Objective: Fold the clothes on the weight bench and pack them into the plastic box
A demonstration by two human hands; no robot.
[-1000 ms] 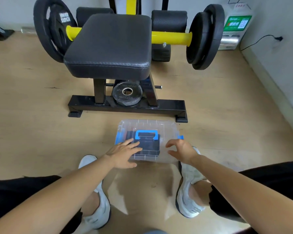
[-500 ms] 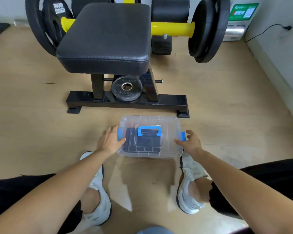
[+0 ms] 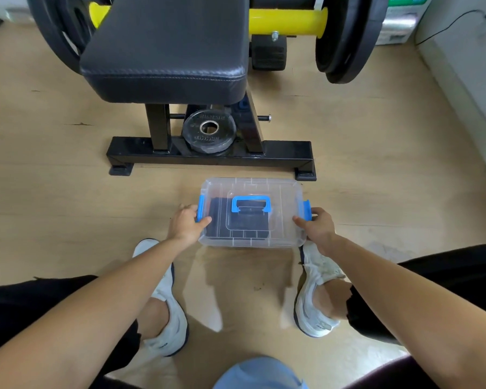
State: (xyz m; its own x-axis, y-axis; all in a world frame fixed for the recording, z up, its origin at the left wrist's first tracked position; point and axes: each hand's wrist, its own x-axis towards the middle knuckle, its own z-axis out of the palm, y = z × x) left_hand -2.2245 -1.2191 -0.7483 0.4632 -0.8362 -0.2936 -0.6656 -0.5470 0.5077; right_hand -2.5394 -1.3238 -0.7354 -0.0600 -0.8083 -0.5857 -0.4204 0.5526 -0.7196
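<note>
Since you're looking straight down, I'll just go across from the left. Up top on the far left there's a big black weight plate, just beside the weight bench, whose padded seat fills the top middle. Lower down, your left sneaker is planted on the wood floor.

Your left hand grips the left end of the plastic box, with the thumb lying on the clear lid and the other fingers wrapped round the side right at the left blue latch. The box is low down between your feet, just in front of the bench's black base bar and not touching it. I can't tell if it's resting on the floor or just off it.

The lid is on, and the blue handle lies flat in the middle. Through the plastic you can see the folded clothes, a dark stack inside, though I can't make out how many pieces. Behind the box, a small weight plate sits in the bench frame.

Moving right, the right blue latch is on the box's other end. Your right hand holds that end the same way, thumb on the lid and fingers curled round by the latch. Your right sneaker is right under that wrist. Up top right, the yellow bar carries more black plates.
</note>
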